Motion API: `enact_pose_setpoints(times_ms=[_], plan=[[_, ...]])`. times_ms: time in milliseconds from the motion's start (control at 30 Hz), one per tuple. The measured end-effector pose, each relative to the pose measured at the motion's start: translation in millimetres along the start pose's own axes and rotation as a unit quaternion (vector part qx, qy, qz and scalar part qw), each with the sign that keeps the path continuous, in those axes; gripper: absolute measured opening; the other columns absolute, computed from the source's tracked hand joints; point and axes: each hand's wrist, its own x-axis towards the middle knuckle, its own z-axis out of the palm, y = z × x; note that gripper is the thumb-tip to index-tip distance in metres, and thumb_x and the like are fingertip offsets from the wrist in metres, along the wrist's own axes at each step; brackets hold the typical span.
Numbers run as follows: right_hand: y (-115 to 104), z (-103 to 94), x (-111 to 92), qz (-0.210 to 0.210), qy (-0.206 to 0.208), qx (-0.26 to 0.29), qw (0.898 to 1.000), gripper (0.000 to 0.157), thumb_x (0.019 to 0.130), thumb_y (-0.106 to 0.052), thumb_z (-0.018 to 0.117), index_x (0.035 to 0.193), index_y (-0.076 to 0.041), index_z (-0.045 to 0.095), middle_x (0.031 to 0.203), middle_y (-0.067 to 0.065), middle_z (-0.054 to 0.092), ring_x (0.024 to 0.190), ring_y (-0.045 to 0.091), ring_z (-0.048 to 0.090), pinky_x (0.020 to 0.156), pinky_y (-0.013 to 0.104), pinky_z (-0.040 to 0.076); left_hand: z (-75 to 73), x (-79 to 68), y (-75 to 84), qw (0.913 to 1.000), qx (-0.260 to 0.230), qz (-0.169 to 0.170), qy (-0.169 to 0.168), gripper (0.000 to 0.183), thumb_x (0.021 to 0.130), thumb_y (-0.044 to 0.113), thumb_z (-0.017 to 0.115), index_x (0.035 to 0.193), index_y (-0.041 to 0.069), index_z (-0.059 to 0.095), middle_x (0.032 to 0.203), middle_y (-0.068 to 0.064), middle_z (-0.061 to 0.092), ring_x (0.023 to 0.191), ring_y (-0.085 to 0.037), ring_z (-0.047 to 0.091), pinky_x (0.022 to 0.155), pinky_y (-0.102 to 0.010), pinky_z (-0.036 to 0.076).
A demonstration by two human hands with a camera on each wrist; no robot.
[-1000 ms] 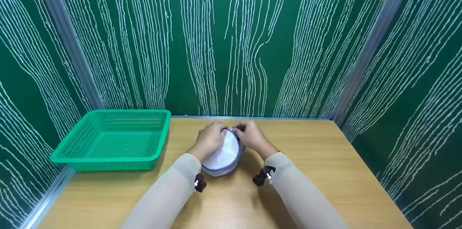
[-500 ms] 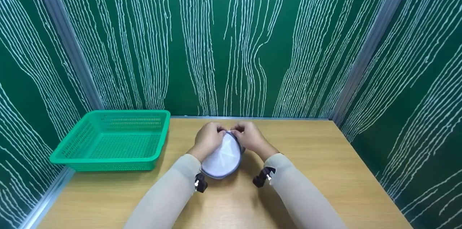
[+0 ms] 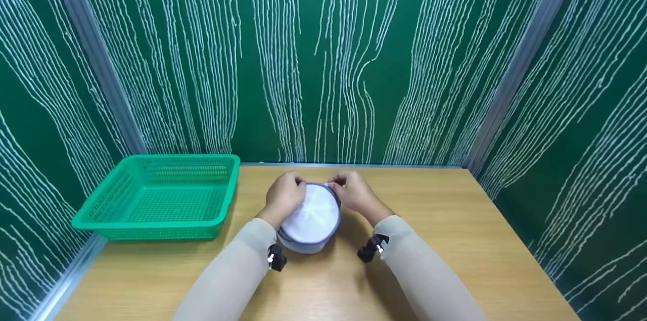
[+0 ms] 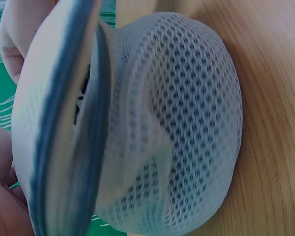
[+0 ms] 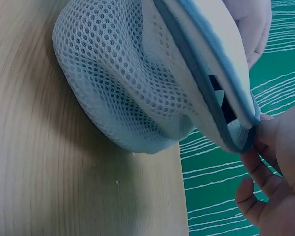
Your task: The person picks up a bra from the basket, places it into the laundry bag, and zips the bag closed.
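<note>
Pinching its far edge, the left hand (image 3: 285,194) and right hand (image 3: 355,193) hold a round, blue-trimmed white mesh bag (image 3: 310,217) on the brown wooden surface (image 3: 455,225), right of a rectangular green plastic basket (image 3: 151,225).

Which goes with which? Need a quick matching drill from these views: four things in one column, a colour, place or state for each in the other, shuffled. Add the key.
Things
1. basket
2. bag
3. right hand
4. table

Descriptions
A. whitish, partly mesh
B. light brown, wood-grained
C. green, left of the bag
D. pinching the bag

Pairs: 1-C, 2-A, 3-D, 4-B
</note>
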Motion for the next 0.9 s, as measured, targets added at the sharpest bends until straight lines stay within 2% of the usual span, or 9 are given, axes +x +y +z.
enact_pose_setpoints(times_ms=[167,300,433,567,700,900], plan=[[1,-3.4,-1,0.006,0.003,0.001,1.000,0.009,0.110,-0.006,0.072,0.108,-0.006,0.081,0.108,0.011,0.081,0.108,0.027,0.075,0.101,0.045,0.066,-4.0,0.4,-6.0,0.9998,0.009,-0.007,0.018,0.024,0.117,0.025,0.058,0.122,0.013,0.079,0.124,-0.008,0.079,0.119,-0.029,0.074,0.108,-0.052,0.062],[2,-6.0,-1,0.008,0.012,-0.003,1.000,0.009,0.110,-0.007,0.072,0.108,-0.006,0.080,0.107,0.011,0.080,0.105,0.026,0.073,0.097,0.044,0.066,-7.2,0.6,-10.9,0.9990,0.024,-0.001,0.039,0.024,0.115,0.023,0.055,0.108,0.014,0.076,0.112,-0.006,0.078,0.106,-0.027,0.073,0.098,-0.050,0.061],[1,-8.1,-1,0.008,0.014,-0.011,1.000,0.010,0.111,-0.009,0.072,0.109,-0.006,0.080,0.107,0.011,0.080,0.103,0.024,0.072,0.093,0.042,0.066,-8.7,0.8,-13.1,0.9988,0.026,0.001,0.041,0.026,0.115,0.024,0.053,0.101,0.014,0.072,0.105,-0.006,0.075,0.098,-0.026,0.069,0.091,-0.049,0.058],[1,-9.9,-1,0.009,0.012,-0.007,1.000,0.009,0.111,-0.009,0.072,0.109,-0.006,0.080,0.107,0.012,0.080,0.103,0.025,0.072,0.095,0.043,0.066,-9.7,0.7,-14.7,0.9991,0.018,0.000,0.039,0.028,0.116,0.025,0.052,0.111,0.011,0.075,0.114,-0.010,0.078,0.109,-0.030,0.073,0.097,-0.052,0.060],[4,-11.2,-2,0.015,0.014,-0.002,1.000,0.008,0.110,-0.007,0.073,0.107,-0.006,0.080,0.107,0.011,0.079,0.104,0.025,0.072,0.097,0.044,0.066,-11.1,-0.2,-19.4,0.9988,0.000,-0.017,0.046,0.030,0.116,0.022,0.050,0.122,0.007,0.075,0.126,-0.013,0.078,0.121,-0.033,0.074,0.106,-0.054,0.060],[5,-11.5,-2,0.023,0.014,0.013,1.000,0.008,0.111,-0.005,0.071,0.108,-0.007,0.078,0.107,0.011,0.078,0.102,0.024,0.072,0.095,0.041,0.067,-13.3,-4.6,-21.7,0.9965,-0.053,-0.052,0.040,0.029,0.115,0.021,0.052,0.125,0.005,0.074,0.128,-0.015,0.076,0.122,-0.033,0.070,0.111,-0.054,0.058]])
